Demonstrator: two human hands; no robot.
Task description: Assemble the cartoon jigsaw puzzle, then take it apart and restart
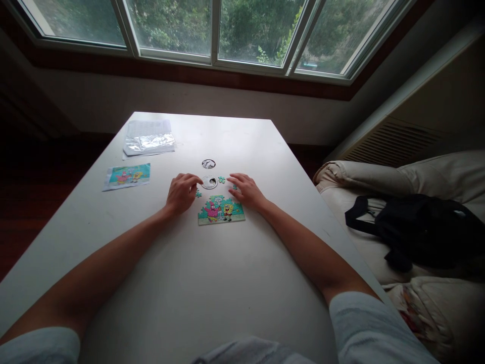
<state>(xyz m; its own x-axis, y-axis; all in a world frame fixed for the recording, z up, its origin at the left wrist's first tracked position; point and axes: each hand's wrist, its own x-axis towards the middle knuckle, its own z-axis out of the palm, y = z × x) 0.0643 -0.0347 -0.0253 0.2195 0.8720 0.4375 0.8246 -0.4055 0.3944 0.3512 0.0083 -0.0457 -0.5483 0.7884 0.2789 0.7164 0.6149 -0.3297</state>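
A partly assembled jigsaw puzzle [219, 212] with cartoon figures lies on the white table, straight edge toward me and upper edge jagged. My left hand [182, 193] is at its upper left, fingers bent and index fingertip at the rim of a round tin [209, 182]; thumb and index look apart. A loose puzzle piece [198, 193] lies just below that thumb. At the upper right, my right hand [247, 191] rests with fingers spread, partly covering another puzzle piece [235, 187]. Between the hands, right of the tin, lie joined teal pieces [222, 179].
Behind the tin is a round disc [208, 164], perhaps its lid. A picture sheet [129, 176] of the same cartoon and papers in a clear plastic sleeve [149, 137] lie at left. To the right of the table [212, 283], a black bag [424, 230] sits on a cream sofa [356, 177].
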